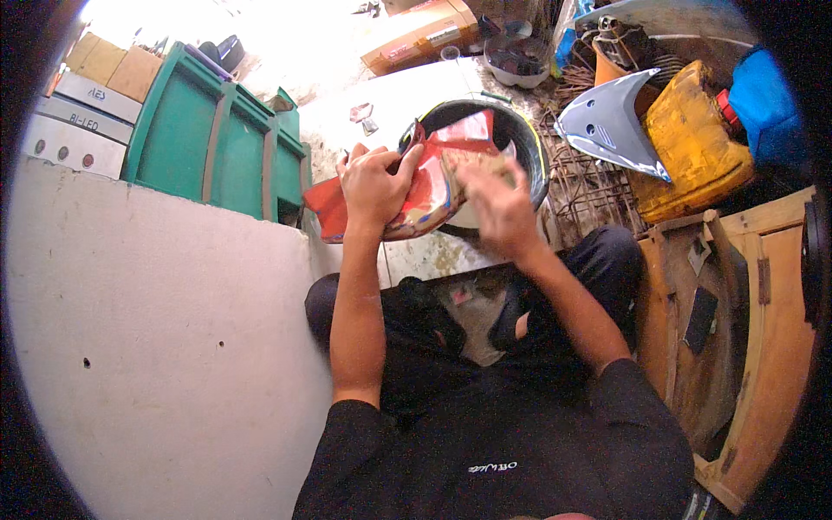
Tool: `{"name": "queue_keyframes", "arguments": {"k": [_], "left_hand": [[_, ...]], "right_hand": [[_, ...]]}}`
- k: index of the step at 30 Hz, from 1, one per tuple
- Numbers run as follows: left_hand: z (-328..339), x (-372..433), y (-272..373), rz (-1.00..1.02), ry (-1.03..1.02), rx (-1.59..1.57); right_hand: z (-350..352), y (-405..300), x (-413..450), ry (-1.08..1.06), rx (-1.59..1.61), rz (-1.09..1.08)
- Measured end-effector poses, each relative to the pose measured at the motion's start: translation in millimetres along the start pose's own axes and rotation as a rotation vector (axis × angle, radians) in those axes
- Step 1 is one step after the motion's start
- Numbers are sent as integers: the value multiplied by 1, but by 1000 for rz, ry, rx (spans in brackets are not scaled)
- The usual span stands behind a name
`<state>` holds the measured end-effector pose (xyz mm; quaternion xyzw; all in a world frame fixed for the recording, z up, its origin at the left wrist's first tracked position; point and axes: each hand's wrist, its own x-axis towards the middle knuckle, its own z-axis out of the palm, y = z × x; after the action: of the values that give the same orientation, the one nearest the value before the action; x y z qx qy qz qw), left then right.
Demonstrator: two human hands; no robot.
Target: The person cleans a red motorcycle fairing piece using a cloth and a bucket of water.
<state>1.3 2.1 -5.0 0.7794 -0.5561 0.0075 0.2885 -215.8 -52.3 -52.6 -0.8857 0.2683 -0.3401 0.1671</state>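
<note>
A red panel, with worn paint showing beige and blue patches along its edge, lies over the rim of a round black basin with a yellow line on it. My left hand grips the panel's upper edge, thumb towards the basin. Blurred, my right hand is at the panel's beige patch, its fingers bent; whether they hold something small cannot be told. Whitish liquid or a pale surface shows in the basin below the panel. Small scraps lie on the white tiled surface behind the panel.
A grey pointed panel rests by a yellow jerrycan at the right, near rusty metal mesh. A cardboard box and a plastic bowl stand behind. Left are a white wall and green wooden panels; a wooden frame stands right.
</note>
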Motion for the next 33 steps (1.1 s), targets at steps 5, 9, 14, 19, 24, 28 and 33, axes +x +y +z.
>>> {"name": "queue_keyframes", "arguments": {"k": [5,9,14,19,24,28,33], "left_hand": [[2,2,7,3,46,14],[0,-3,3,15,69,16],[6,0,0,29,89,11],[3,-3,7,-34,94,-5],[0,-3,2,2,31,14],[4,-5,13,11,128,50],[10,-5,13,66,96,37]], "right_hand": [[21,2,-2,48,8,-95],[3,0,2,33,-101,-75],[14,0,-2,-20,36,-84],[2,19,7,61,-76,111],[2,-22,-2,-2,238,-55],[1,23,11,96,-64,235],[0,-7,2,44,224,-52]]}}
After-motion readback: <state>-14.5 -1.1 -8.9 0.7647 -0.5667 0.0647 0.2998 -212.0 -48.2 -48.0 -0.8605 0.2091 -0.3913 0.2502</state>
